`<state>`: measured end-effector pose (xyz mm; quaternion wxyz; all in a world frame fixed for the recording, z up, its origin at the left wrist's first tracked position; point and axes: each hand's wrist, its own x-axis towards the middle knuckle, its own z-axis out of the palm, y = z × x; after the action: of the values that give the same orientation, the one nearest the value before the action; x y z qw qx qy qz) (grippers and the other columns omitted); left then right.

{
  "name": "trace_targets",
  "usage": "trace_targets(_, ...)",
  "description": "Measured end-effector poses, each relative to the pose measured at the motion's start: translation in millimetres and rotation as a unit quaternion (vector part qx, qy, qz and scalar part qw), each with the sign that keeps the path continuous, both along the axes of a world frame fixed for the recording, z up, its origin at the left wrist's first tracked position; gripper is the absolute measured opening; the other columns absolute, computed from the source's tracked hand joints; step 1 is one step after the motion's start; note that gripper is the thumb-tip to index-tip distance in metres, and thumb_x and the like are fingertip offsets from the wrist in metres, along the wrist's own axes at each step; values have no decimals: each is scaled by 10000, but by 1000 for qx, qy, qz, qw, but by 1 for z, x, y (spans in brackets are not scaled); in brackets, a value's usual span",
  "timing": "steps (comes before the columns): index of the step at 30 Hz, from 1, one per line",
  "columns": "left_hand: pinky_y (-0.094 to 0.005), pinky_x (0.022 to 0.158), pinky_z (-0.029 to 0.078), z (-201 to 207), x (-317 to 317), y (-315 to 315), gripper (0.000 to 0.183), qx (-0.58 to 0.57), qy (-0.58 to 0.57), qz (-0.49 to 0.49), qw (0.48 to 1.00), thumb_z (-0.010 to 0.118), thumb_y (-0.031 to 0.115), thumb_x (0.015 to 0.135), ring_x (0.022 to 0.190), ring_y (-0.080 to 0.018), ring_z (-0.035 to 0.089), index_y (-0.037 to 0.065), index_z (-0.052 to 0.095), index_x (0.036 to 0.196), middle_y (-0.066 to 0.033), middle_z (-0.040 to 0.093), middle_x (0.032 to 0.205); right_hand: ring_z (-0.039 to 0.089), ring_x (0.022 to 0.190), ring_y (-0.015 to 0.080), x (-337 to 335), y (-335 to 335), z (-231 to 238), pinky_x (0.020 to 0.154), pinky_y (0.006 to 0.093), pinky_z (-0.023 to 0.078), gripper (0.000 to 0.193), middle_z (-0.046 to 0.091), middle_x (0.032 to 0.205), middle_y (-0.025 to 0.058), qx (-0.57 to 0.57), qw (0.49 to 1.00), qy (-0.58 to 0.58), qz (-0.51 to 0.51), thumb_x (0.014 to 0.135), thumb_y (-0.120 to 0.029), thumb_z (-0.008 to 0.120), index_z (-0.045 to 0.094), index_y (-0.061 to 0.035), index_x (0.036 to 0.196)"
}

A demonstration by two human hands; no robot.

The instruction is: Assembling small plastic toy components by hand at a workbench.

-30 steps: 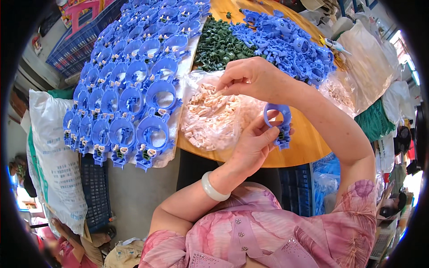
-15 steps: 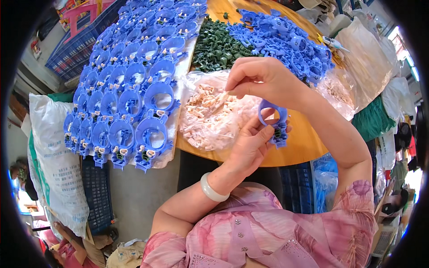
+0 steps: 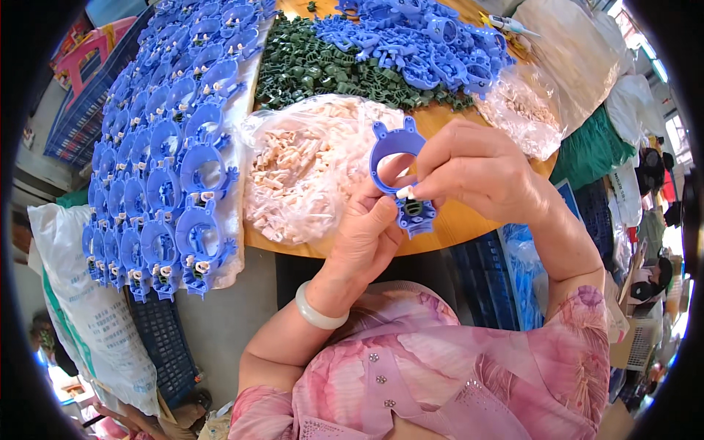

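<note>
A blue plastic ring-shaped toy part (image 3: pixel 382 142) with small ears and a dark green insert is upright in my left hand (image 3: pixel 364 233), thumb and fingers closed on its lower part. My right hand (image 3: pixel 477 170) pinches a small cream-white plastic piece (image 3: pixel 404 192) against it, just above the green insert. The right fingertips hide part of the ring's edge. Just left of the hands lies an open clear plastic bag (image 3: pixel 253 132) full of similar cream pieces (image 3: pixel 297 165).
Rows of blue ring parts (image 3: pixel 163 192) cover a white board (image 3: pixel 236 191) at left. Heaps of dark green pieces (image 3: pixel 308 70) and blue parts (image 3: pixel 433 48) lie farther back on the wooden table (image 3: pixel 469 224). Another bag of small pieces (image 3: pixel 524 110) is at right; a white sack (image 3: pixel 92 308) stands lower left.
My right hand has come down from above the bag to the ring with a cream piece in its fingers. My left hand has turned the ring upright and toward me.
</note>
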<state>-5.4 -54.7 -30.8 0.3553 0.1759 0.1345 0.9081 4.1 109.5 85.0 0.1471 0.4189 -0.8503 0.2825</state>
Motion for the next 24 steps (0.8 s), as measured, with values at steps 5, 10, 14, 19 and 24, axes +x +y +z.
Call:
trace_targets(5,-348,916,458,-1,3,-2,601,-12,16,4,1000,657,240,835,1065,-232,559,30,380,1325,-105,534,1198,591,738,202,0,0,-4,638,294,458,132,624,869,19,35,997,62,23,690,-60,660,658,-67,821)
trace_targets(10,-335,921,454,0,3,-4,661,-39,17,-7,999,707,263,791,1083,-206,547,26,391,1322,-81,524,1211,578,802,217,1,2,1,703,326,451,170,588,906,40,112,988,68,82,689,-106,598,607,-46,848)
trace_targets(14,-324,933,442,5,5,-5,699,-86,13,7,996,740,261,760,1108,-178,526,25,395,1319,-59,520,1211,569,842,220,3,1,3,726,337,445,197,568,937,60,143,984,55,93,687,-111,590,575,-26,864)
trace_targets(19,-320,940,434,2,7,-4,710,-97,13,4,995,754,214,745,1127,-179,512,30,388,1324,-59,515,1220,553,807,197,6,-1,2,702,331,425,66,510,804,33,128,989,34,70,731,-132,570,541,-75,748)
trace_targets(24,-325,934,438,2,8,-4,720,-104,8,26,994,755,177,743,1119,-180,517,37,374,1338,-62,513,1220,554,803,204,9,-7,3,714,328,422,74,518,808,33,153,986,45,49,742,-137,577,541,-73,757)
